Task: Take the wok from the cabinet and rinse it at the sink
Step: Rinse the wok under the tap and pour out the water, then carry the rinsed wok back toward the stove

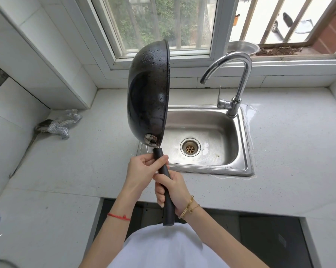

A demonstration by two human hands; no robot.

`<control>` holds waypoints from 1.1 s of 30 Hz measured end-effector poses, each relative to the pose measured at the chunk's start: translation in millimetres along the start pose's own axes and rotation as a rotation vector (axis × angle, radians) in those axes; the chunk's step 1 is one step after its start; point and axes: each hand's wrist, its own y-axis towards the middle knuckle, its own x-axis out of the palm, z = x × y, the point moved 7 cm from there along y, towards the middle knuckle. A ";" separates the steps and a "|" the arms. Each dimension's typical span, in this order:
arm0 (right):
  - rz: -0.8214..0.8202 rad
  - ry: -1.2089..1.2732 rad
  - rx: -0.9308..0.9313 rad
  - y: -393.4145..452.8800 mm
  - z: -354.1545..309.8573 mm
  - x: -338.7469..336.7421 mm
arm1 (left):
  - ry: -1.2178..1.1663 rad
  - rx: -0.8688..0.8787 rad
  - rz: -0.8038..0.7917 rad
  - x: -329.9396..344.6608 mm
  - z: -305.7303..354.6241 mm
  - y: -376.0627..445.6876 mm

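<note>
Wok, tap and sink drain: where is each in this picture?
wok (147, 93), head view, on its dark outer bottom.
tap (240, 74), head view, on the curved spout.
sink drain (190, 149), head view, on the strainer.

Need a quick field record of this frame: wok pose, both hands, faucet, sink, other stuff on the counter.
wok: black, held on edge, open side facing right, over the sink's left edge; droplets on its underside
left hand: grips the handle near the wok
right hand: grips the handle lower down
faucet: no water running
sink: steel, no dishes inside, drain visible
cloth: crumpled, on the counter at left
metal bowl: on the windowsill
</note>
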 end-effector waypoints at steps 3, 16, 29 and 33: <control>0.001 -0.031 -0.004 0.9 -0.6 -2.3 | -0.020 0.001 0.000 0.8 -1.8 1.1; 0.169 -0.489 -0.089 -9.6 -2.2 -40.3 | -0.265 -0.137 -0.023 33.4 -43.5 -3.0; 0.269 -0.901 -0.183 -47.5 11.3 -56.7 | -0.507 -0.157 -0.132 47.6 -85.0 -42.2; 0.128 -0.685 -0.070 -58.6 30.7 -35.1 | -0.581 -0.156 -0.222 34.3 -86.4 -60.0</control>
